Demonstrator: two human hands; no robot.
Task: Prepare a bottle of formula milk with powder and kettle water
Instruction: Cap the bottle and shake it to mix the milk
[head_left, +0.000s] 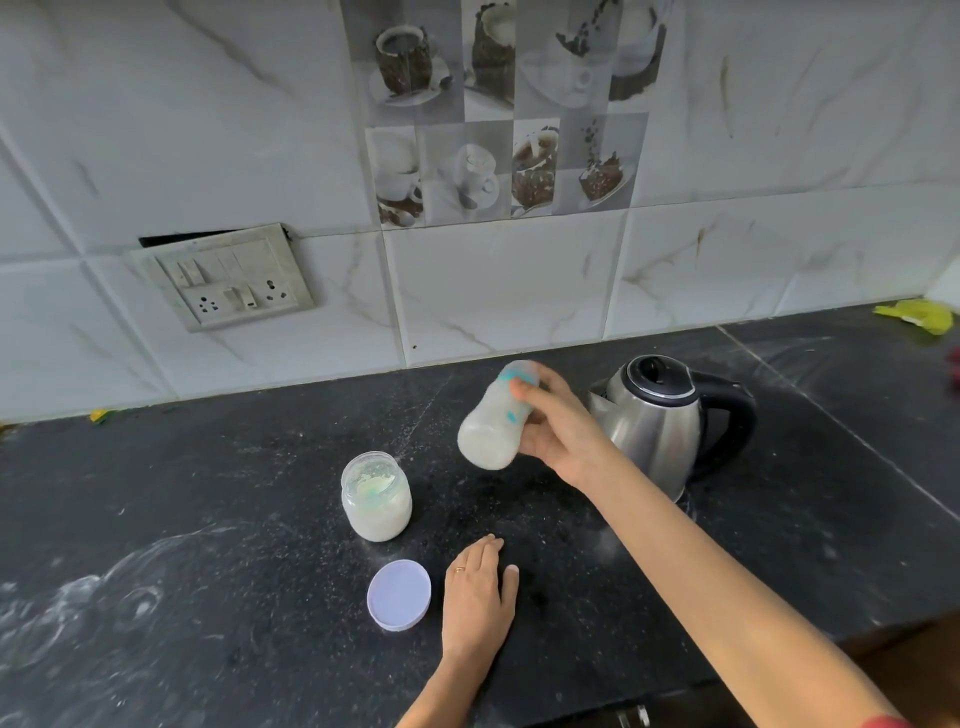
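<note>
My right hand grips a baby bottle full of white milk, held tilted in the air above the black counter, its capped top pointing up and away; the bottle looks motion-blurred. My left hand rests flat on the counter, fingers apart, holding nothing. An open jar of formula powder with a greenish scoop inside stands left of the bottle. Its pale lilac lid lies flat just left of my left hand. A steel electric kettle with a black handle, lid down, stands right behind my right hand.
The black stone counter runs to a tiled wall with a switch and socket plate at the left. A yellow-green cloth lies at the far right by the wall. The counter's front edge is at the lower right.
</note>
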